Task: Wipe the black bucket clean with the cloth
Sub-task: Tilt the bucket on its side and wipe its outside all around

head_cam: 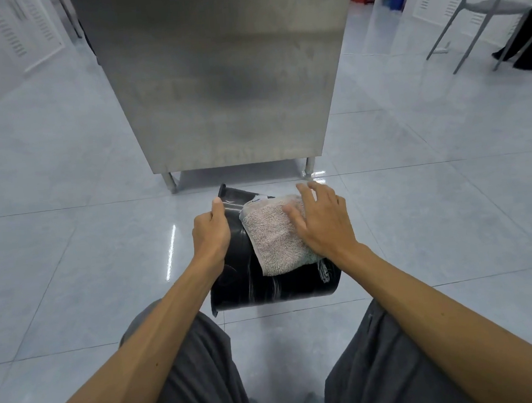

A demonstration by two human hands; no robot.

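Pale glossy floor tiles [72, 246] spread out around you, and a tall stainless steel cabinet [218, 78] on short legs stands straight ahead. Use that cabinet as your marker: the black bucket [274, 287] lies on its side on the floor just in front of the cabinet's feet, between the cabinet and your knees, with its rim toward your left. Your left hand [212, 233] is clasped over that rim, thumb lying along the edge, holding the bucket. Your right hand [321, 221] is spread flat, fingers splayed, pressing the cloth [273, 238] against the bucket's upturned side; it pins the cloth under the palm and does not clench it. That cloth is a pale, folded terry towel lying on the bucket's wall. Far to the right of the cabinet you have chair legs [466, 30] and someone's dark trouser leg [524, 38].
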